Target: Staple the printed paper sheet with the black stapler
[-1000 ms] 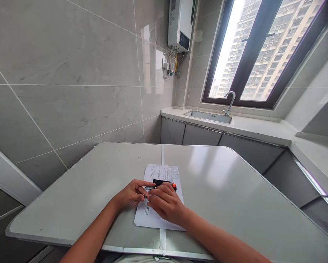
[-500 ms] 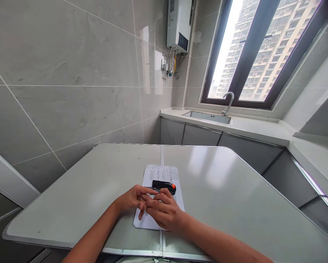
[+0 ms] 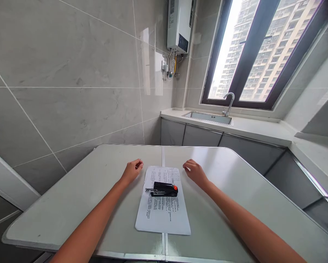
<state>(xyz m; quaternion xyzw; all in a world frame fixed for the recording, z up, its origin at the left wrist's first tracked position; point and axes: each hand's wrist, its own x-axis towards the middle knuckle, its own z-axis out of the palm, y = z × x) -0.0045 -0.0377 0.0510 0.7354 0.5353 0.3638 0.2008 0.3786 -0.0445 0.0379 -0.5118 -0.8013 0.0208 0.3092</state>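
Observation:
A black stapler (image 3: 166, 189) with an orange-red spot at its right end lies across a stack of printed paper (image 3: 162, 221). A slim metal part sticks out from the stapler's left end. My left hand (image 3: 132, 171) rests on the table just left of the paper's upper corner, its fingers loosely curled around nothing visible. On the other side, my right hand (image 3: 196, 173) is curled in much the same way, beside the paper's upper right edge. Neither hand touches the stapler or the paper.
The pale folding table (image 3: 70, 204) has a metal seam down its middle. Beyond it runs a white counter (image 3: 257, 128) with a sink (image 3: 207, 117) and a faucet (image 3: 229, 102). A water heater (image 3: 178, 27) hangs on the tiled wall near the window.
Both hands have come apart from over the paper and moved forward, one to each side of it. The whole stapler and the lower part of the paper now show.

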